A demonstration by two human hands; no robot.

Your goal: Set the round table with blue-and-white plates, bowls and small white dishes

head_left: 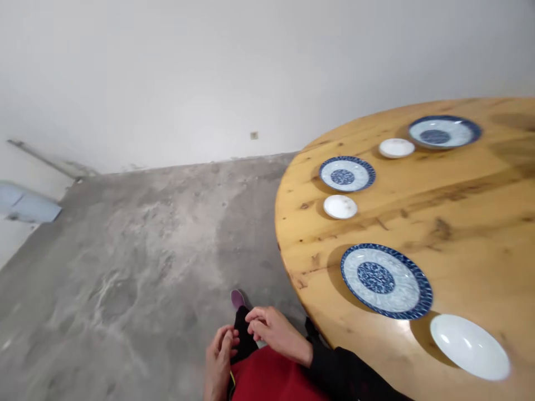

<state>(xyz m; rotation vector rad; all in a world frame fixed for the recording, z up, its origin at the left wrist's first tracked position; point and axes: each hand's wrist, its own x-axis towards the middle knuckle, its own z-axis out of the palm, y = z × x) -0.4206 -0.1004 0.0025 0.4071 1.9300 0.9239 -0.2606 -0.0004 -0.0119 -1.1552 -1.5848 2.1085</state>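
My left hand (pixel 219 353) hangs low in front of my body, its fingers loosely bent and nothing visible in it. Close by on the right, my right hand (pixel 279 336) is also loosely curled and holds nothing that I can see. Both hands are off the table, in front of the red garment (pixel 273 376). The nearest dish to my right hand is a blue-and-white patterned plate (pixel 403 278) on the round wooden table (pixel 309 245). Beside that plate lies a plain white oval-looking dish (pixel 470 346).
Farther along the table are a second patterned plate (pixel 347 174), a small white dish (pixel 340 206), another small white dish (pixel 397 148) and a larger blue-rimmed plate (pixel 445 132). Grey concrete floor (pixel 159 267) spreads left of the table, up to a white wall (pixel 188 83).
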